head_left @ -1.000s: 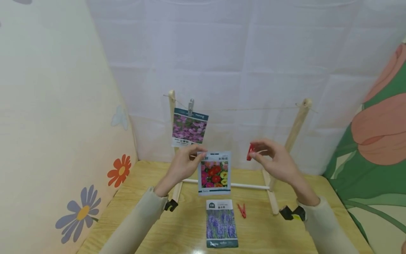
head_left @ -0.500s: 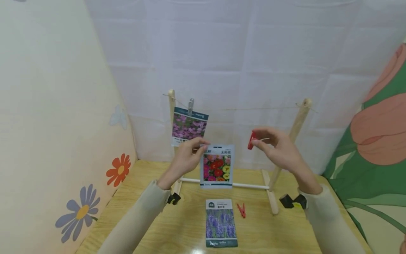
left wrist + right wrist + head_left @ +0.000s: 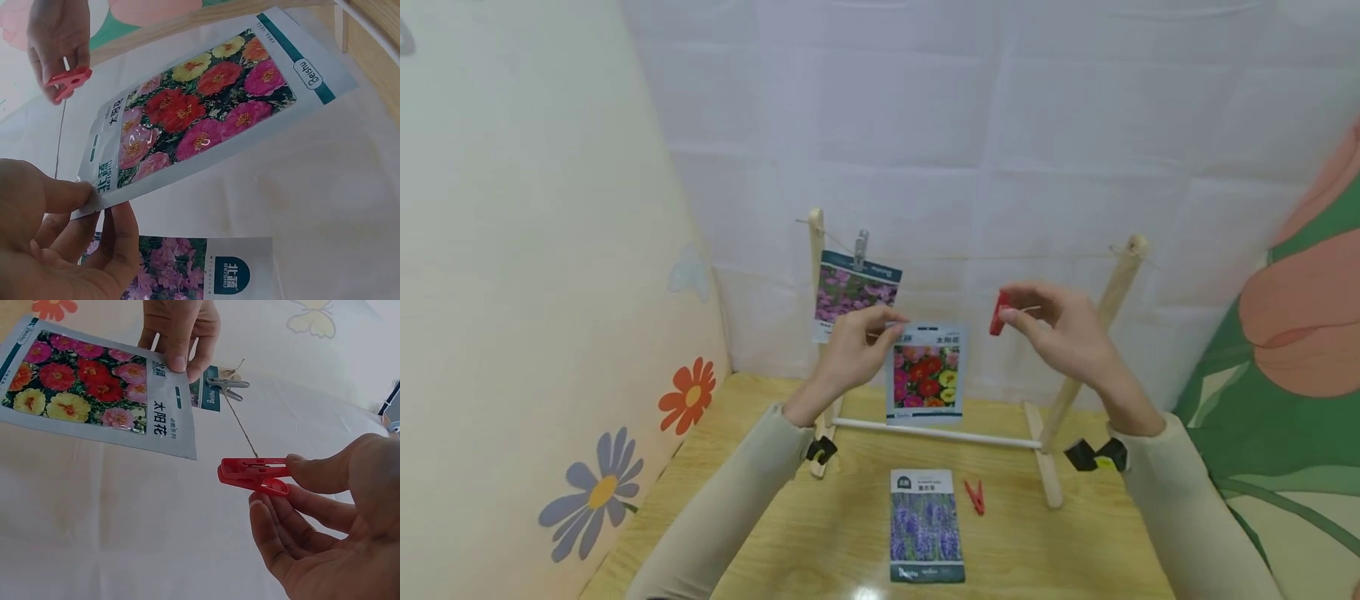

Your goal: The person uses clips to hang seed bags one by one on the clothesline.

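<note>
- Nearest to me on the pale wooden bench lies a flat seed packet printed with purple lavender, and just to its right a small red plastic clothes peg; both lie untouched.
- My left hand pinches the top left corner of a white seed packet printed with red, pink and yellow flowers between thumb and forefinger. The packet hangs in the air in front of the frame; its corner is hidden under my fingertips.
- My right hand pinches the tail of a second red plastic clothes peg between thumb and fingers, to the right of the held packet and apart from it. From the right wrist view its jaws look closed on nothing, right by the string; I cannot tell whether they touch it.
- Behind my hands stands a light wooden frame with two slanted posts and a white crossbar. My hands cover part of the left post.
- A thin string runs between the post tops; it is faint and hard to follow.
- A grey peg holds a seed packet with pink-purple flowers on the string; my left hand hides its lower edge.
</note>
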